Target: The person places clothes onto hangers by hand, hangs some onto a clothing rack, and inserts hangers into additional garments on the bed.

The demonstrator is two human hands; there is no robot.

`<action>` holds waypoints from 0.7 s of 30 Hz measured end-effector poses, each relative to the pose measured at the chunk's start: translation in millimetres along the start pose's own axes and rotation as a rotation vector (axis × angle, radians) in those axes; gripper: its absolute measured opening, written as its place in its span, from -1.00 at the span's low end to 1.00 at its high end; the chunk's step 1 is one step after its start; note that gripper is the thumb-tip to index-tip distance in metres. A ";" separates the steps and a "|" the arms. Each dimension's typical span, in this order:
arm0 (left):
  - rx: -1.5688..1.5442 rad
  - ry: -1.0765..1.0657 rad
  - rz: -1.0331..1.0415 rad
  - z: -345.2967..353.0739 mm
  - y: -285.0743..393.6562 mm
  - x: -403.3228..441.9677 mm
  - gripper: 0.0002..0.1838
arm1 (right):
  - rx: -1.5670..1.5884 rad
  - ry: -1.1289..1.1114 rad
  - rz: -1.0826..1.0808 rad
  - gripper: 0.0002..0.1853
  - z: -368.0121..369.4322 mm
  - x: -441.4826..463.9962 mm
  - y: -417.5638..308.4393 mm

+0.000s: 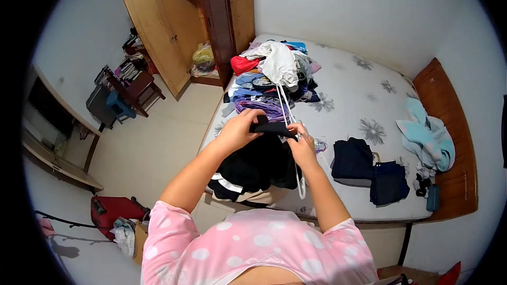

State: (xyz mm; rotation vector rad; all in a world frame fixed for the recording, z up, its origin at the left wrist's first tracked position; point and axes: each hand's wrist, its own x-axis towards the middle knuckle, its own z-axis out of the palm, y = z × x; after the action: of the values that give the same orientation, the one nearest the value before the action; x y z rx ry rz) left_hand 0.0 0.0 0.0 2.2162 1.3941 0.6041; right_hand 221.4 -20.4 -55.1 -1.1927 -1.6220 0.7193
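Observation:
My left hand (244,129) and my right hand (301,148) grip a black garment (256,161) by its upper edge, a thick folded band between them. The rest of it hangs down over the near side of the bed, so its kind is hard to tell. A long thin white loop (302,187), like a hanger or cord, passes by my right hand; whether that hand holds it I cannot tell. Just beyond my hands lies a bunch of purple hangers (264,110). Beige and white cloth (264,195) shows beneath the black garment.
Heaped clothes (274,66) cover the bed's far left corner. Folded dark trousers (353,159) lie right on the mattress (348,100); a light-blue blanket (425,132) is by the headboard (449,148). An open wardrobe (182,26) and red suitcase (113,212) stand left.

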 end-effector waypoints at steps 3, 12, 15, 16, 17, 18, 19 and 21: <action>0.054 0.282 0.057 12.1 -44.2 -0.8 -0.56 | 0.012 -0.061 0.033 -0.68 4.5 19.1 -19.8; -0.681 0.059 -0.220 38.5 -34.3 -27.1 -0.79 | -0.021 -0.022 0.167 -0.61 -27.0 24.5 -12.0; -1.024 0.000 -0.280 34.7 -22.7 -28.8 -0.72 | 0.095 -0.132 0.199 -0.47 -36.7 25.8 14.2; -0.929 0.054 -0.269 33.5 -23.3 -25.8 -0.72 | 0.137 -0.112 0.225 -0.46 -40.7 23.0 31.3; -0.832 0.111 -0.257 32.0 -24.3 -22.6 -0.73 | 0.179 -0.094 0.247 -0.45 -45.2 17.8 49.3; -0.761 0.185 -0.250 40.8 -41.0 -17.6 -0.69 | 0.222 -0.077 0.268 -0.44 -51.1 11.9 60.0; -0.751 0.218 -0.286 40.0 -44.7 -15.7 -0.66 | 0.189 -0.007 0.326 -0.45 -62.6 4.0 48.5; -0.723 0.268 -0.267 54.8 -77.4 -9.5 -0.66 | 0.183 0.099 0.301 -0.48 -85.2 -14.8 45.8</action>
State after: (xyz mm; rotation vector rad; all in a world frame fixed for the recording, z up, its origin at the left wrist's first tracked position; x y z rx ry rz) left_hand -27.2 13.6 -90.4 1.3939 1.2865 1.1218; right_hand 318.2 -25.0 -68.9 -1.3292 -1.2786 0.9611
